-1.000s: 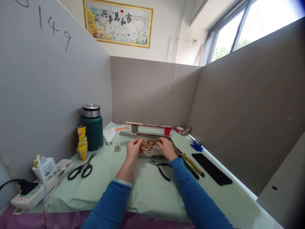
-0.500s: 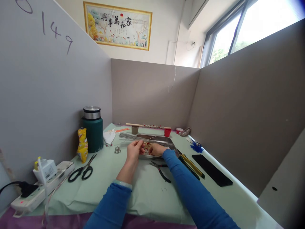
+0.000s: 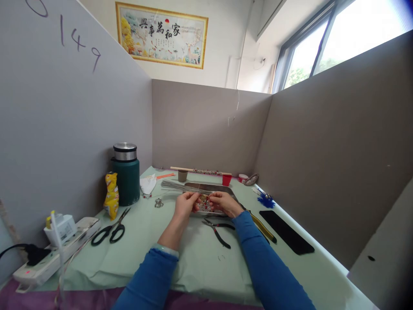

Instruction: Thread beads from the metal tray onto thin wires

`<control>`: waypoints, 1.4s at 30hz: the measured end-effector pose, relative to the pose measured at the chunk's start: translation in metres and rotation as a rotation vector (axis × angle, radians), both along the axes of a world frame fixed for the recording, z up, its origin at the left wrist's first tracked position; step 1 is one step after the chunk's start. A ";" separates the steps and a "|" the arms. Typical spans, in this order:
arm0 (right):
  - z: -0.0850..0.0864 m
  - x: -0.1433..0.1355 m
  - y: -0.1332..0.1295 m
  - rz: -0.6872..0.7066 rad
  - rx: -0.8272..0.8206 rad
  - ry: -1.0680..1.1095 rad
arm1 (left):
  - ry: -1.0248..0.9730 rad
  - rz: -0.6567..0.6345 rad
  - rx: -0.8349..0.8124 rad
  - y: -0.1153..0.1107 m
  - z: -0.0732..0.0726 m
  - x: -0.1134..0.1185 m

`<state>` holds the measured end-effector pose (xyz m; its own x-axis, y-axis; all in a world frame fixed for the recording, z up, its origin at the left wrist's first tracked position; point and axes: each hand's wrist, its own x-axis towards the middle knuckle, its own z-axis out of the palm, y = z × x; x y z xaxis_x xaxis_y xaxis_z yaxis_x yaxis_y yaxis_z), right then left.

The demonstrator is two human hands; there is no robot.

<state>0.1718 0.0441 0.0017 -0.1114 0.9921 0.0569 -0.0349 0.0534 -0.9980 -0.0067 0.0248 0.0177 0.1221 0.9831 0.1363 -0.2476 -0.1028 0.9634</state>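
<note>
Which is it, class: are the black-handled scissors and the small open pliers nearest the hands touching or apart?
Apart. The head view shows the scissors well left of the pliers, with green cloth between.

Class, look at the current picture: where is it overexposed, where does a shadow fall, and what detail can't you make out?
Head view: the window glares almost pure white; head view: a soft shadow darkens the partition beside the flask; head view: single beads in the tray blur together.
</note>
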 end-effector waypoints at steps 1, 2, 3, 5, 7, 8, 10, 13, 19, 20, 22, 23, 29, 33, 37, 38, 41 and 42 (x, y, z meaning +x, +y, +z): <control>-0.001 0.000 0.000 0.006 0.005 0.032 | 0.007 0.002 0.003 0.000 0.000 0.000; -0.001 -0.001 0.000 0.005 0.015 0.034 | 0.014 0.005 0.005 -0.001 0.000 0.000; -0.002 -0.002 -0.001 0.001 0.028 0.007 | 0.020 0.007 0.007 -0.001 0.001 0.001; -0.001 -0.004 -0.003 -0.001 0.047 -0.059 | 0.030 0.007 0.009 -0.001 0.001 0.001; 0.000 -0.005 -0.005 0.001 0.054 -0.084 | 0.034 0.002 0.011 -0.001 0.000 0.001; 0.001 -0.005 -0.005 -0.005 0.058 -0.076 | 0.034 -0.002 0.011 -0.001 0.000 0.001; 0.001 -0.003 -0.005 -0.031 0.077 -0.018 | 0.037 -0.013 0.011 -0.001 0.000 0.002; 0.000 0.003 -0.002 -0.098 0.127 0.150 | 0.081 -0.066 0.003 -0.002 0.000 0.003; -0.001 0.010 0.003 -0.204 0.198 0.380 | 0.197 -0.199 -0.023 -0.007 0.000 0.006; -0.001 0.010 0.003 -0.204 0.201 0.397 | 0.204 -0.202 -0.027 -0.007 0.000 0.007; -0.001 0.011 0.003 -0.196 0.202 0.424 | 0.222 -0.208 -0.033 -0.006 -0.001 0.007; 0.000 0.011 0.002 -0.190 0.203 0.434 | 0.233 -0.211 -0.034 -0.006 -0.001 0.007; 0.000 0.011 0.001 -0.143 0.199 0.475 | 0.304 -0.234 -0.029 -0.007 0.000 0.008; -0.001 0.011 0.000 -0.144 0.207 0.477 | 0.283 -0.233 -0.023 -0.008 -0.001 0.008; 0.000 0.009 -0.001 -0.151 0.205 0.476 | 0.296 -0.240 -0.032 -0.007 -0.002 0.008; 0.001 0.009 -0.001 -0.150 0.206 0.477 | 0.299 -0.238 -0.036 -0.007 -0.002 0.008; 0.001 0.010 -0.001 -0.144 0.212 0.486 | 0.303 -0.228 -0.043 -0.006 -0.001 0.008; 0.000 0.010 -0.001 -0.141 0.214 0.489 | 0.303 -0.222 -0.043 -0.006 0.000 0.008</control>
